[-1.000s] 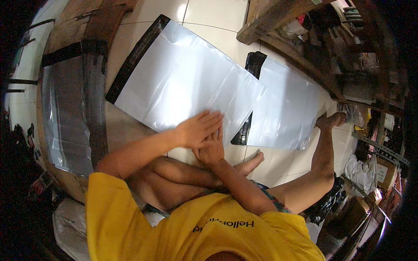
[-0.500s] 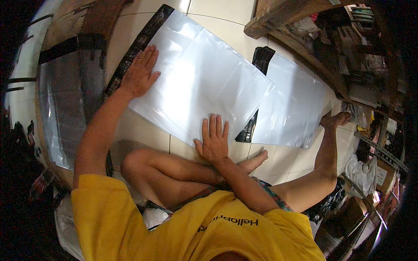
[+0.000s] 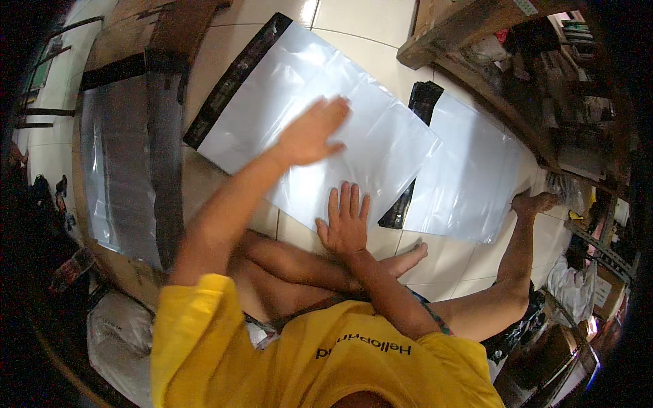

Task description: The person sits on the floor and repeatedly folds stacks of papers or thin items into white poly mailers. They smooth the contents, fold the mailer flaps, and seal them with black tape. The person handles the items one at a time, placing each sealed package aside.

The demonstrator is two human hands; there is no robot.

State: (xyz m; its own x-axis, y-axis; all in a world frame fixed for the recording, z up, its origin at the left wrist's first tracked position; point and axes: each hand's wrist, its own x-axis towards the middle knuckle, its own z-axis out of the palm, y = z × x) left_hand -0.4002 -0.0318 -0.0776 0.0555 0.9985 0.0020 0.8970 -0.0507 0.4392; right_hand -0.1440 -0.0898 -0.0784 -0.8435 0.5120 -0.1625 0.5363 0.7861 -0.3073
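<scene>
A large white plastic mailer bag (image 3: 299,88) with a black strip along one end lies flat on the tiled floor in front of me. My right hand (image 3: 345,223) rests flat on its near edge, fingers spread, pressing it down. My left hand (image 3: 311,133) is laid open on the middle of the bag, palm down. A second white mailer bag (image 3: 469,177) lies to the right, its black flap next to the first bag's corner. Neither hand grips anything.
A cardboard box (image 3: 129,136) holding clear plastic sheets stands at my left. Wooden shelving (image 3: 476,27) with clutter runs along the upper right. My bare legs are folded below the bags, one stretched right with its foot (image 3: 537,202) by the second bag. A white sack (image 3: 119,333) sits lower left.
My left hand slid from beside my right hand out to the bag's far left edge, then back across to its middle. My right hand stayed on the near edge.
</scene>
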